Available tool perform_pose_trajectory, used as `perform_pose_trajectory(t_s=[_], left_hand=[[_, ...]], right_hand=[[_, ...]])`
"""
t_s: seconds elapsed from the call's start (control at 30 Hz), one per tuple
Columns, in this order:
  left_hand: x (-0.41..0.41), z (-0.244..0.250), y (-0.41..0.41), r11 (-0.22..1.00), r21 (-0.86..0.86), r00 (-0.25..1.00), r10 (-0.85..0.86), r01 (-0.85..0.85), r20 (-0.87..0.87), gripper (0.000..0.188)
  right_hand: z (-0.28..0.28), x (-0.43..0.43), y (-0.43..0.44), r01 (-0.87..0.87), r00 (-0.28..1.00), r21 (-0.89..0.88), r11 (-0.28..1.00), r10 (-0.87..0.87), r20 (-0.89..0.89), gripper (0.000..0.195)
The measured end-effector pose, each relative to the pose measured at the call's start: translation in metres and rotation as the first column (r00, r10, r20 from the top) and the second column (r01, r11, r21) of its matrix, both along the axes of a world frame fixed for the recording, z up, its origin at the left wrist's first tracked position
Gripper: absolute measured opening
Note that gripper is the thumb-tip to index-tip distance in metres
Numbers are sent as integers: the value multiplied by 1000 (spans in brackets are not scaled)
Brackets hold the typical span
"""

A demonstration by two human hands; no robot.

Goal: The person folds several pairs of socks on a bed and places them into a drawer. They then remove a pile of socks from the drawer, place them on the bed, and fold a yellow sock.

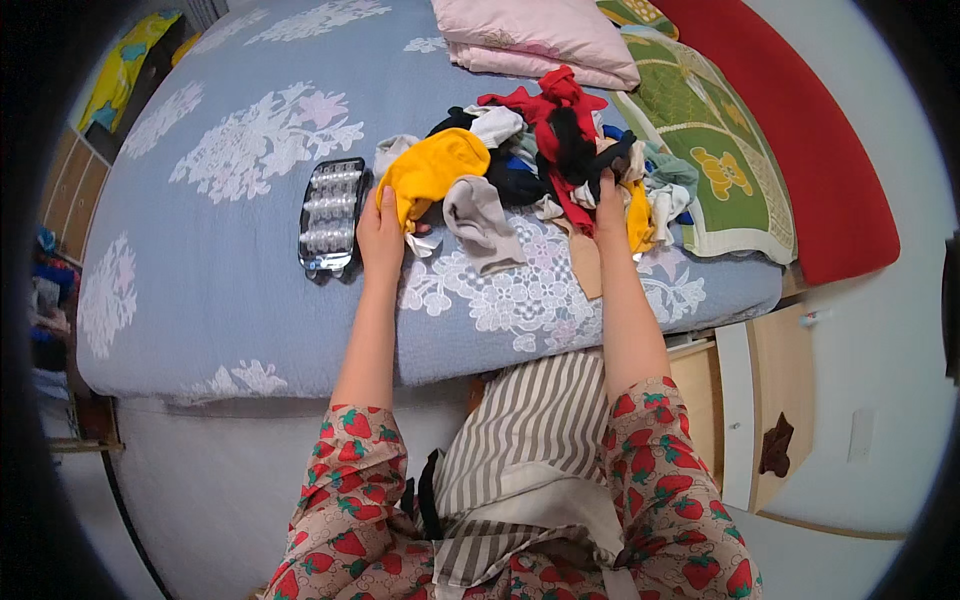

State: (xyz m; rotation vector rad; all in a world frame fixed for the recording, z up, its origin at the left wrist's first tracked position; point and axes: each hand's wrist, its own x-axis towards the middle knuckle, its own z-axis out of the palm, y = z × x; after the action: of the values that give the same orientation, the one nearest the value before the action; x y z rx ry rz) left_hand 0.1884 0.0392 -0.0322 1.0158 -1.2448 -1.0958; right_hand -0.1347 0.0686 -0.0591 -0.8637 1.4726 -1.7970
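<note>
A heap of mixed socks and small cloth pieces lies on the blue quilted bedspread [247, 315]. At its left side my left hand [384, 232] grips a yellow sock [442, 165], thumb on top and fingertips showing beneath. A light grey sock [484, 225] lies just right of that hand. My right hand [611, 199] reaches into the heap's right side and pinches a black sock [616, 154]; most of its fingers are hidden. Red cloth [551, 112] with black pieces lies beside and beyond it. A beige sock [585, 259] sticks out under my right wrist.
Left of the heap lies a black-framed object [332, 214] with rows of clear plastic pieces. A folded pink quilt [536, 37] and a green bear-patterned mat [720, 165] lie beyond. The red headboard [832, 165] borders the right side. Below it stands a wooden cabinet [780, 390].
</note>
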Motion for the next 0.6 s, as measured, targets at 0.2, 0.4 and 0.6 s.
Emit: perform_pose_trajectory(t_s=[0.2,0.4,0.6], left_hand=[[7,-28,8,992,-59,982,105,-116,-159,34],[5,-17,33,931,-300,978,205,-206,-34,28],[4,25,65,713,-675,611,624,-189,487,17]], right_hand=[[-7,12,27,-118,988,92,989,127,-91,56],[18,52,73,-131,427,-22,991,36,-903,74],[38,78,115,-112,230,-215,970,-185,-955,81]])
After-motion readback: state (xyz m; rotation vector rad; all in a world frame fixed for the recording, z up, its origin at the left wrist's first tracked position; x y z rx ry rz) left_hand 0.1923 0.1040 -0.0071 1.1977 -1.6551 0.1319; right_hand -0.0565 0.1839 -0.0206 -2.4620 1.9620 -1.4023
